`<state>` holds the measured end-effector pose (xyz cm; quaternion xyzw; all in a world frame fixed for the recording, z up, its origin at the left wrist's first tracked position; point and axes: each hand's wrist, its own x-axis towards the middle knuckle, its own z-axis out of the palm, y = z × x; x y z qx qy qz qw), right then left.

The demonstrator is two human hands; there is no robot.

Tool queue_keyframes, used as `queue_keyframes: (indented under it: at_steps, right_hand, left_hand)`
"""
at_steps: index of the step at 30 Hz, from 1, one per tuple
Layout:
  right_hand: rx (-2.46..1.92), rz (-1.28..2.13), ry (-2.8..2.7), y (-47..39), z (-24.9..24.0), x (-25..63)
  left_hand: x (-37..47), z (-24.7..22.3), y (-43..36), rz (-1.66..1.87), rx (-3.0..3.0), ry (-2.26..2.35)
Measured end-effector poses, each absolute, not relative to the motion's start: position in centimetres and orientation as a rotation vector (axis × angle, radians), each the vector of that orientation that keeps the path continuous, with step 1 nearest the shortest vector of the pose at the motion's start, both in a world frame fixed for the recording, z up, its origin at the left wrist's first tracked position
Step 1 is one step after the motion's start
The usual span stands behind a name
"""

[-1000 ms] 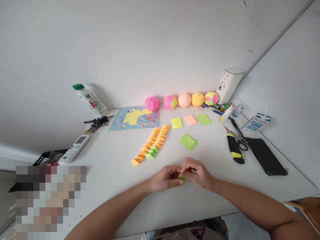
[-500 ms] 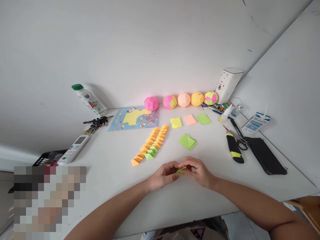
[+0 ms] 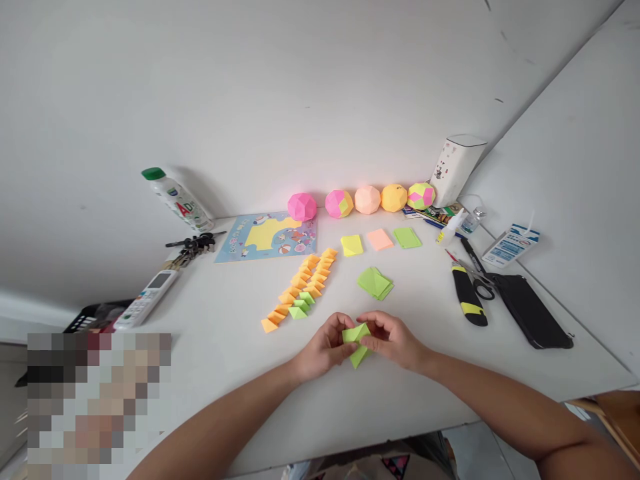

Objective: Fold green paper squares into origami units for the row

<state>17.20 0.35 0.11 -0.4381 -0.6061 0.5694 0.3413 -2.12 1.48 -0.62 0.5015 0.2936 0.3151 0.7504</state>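
Note:
Between my two hands is a green paper square [image 3: 357,359] with creases in it, held just above the white table. My left hand [image 3: 327,347] pinches its left side between thumb and fingers. On the other side my right hand [image 3: 393,341] grips the right edge, thumb on the front. Just beyond lies a loose stack of green paper [image 3: 375,283]. To the left, folded orange paper pieces [image 3: 301,280] and several folded green pieces [image 3: 300,308] lie in two slanting rows.
Yellow [image 3: 352,245], peach [image 3: 381,239] and green note pads [image 3: 407,237] lie farther back. Paper balls [image 3: 368,200] line the wall. On the right are a utility knife [image 3: 469,297], scissors [image 3: 483,288] and a black pouch [image 3: 533,313]; a remote [image 3: 147,300] and bottle [image 3: 177,200] stand left.
The green paper, earlier mostly hidden and folded flat between my fingers, now shows opened out with its creased face visible. My hands have drawn slightly apart.

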Motion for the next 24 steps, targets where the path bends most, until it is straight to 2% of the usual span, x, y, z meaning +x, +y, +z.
queue_keyframes:
  at_steps: [4,14,24]
  right_hand:
    - [-1.144,1.519,-1.645,0.5,0.2,17.3]
    - [-1.142,1.402,-1.726,0.7,0.6,17.2]
    - [-1.115,1.236,-1.71,0.9,0.5,17.4]
  left_hand:
    - [-2.1,-0.7,1.2,0.711,1.143,0.63]
    - [-2.1,0.0,0.9,0.761,1.381,0.655]
    - [-2.0,-1.2,0.8,0.869,1.442,0.696]
